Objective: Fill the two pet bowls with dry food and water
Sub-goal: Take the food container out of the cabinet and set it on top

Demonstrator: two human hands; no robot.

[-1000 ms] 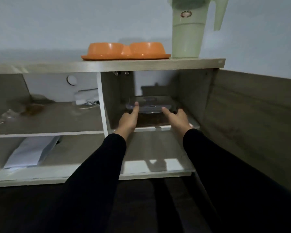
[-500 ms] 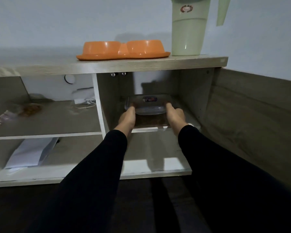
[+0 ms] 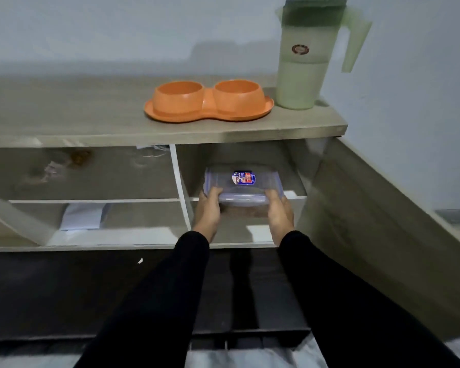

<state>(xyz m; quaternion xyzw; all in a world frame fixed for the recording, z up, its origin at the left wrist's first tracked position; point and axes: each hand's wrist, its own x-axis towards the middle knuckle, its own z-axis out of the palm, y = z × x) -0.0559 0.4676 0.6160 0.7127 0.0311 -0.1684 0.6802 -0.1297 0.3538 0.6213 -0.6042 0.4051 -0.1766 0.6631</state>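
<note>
- The left hand (image 3: 209,211) and right hand (image 3: 280,212) clamp the near corners of a clear lidded container (image 3: 243,185), thumbs on the lid; the fingers underneath are hidden.
- The container sits at the front edge of the right-hand shelf (image 3: 295,193) inside the cabinet; brown contents show dimly through its near wall, and its label is too small to read.
- The orange double pet bowl (image 3: 209,100) stands on the counter (image 3: 77,120) above; its insides cannot be seen from here.
- Just to its right stands a pale green pitcher (image 3: 307,62), its lid cut off by the top edge.
- The left compartments hold blurred clutter and white papers (image 3: 81,217).
</note>
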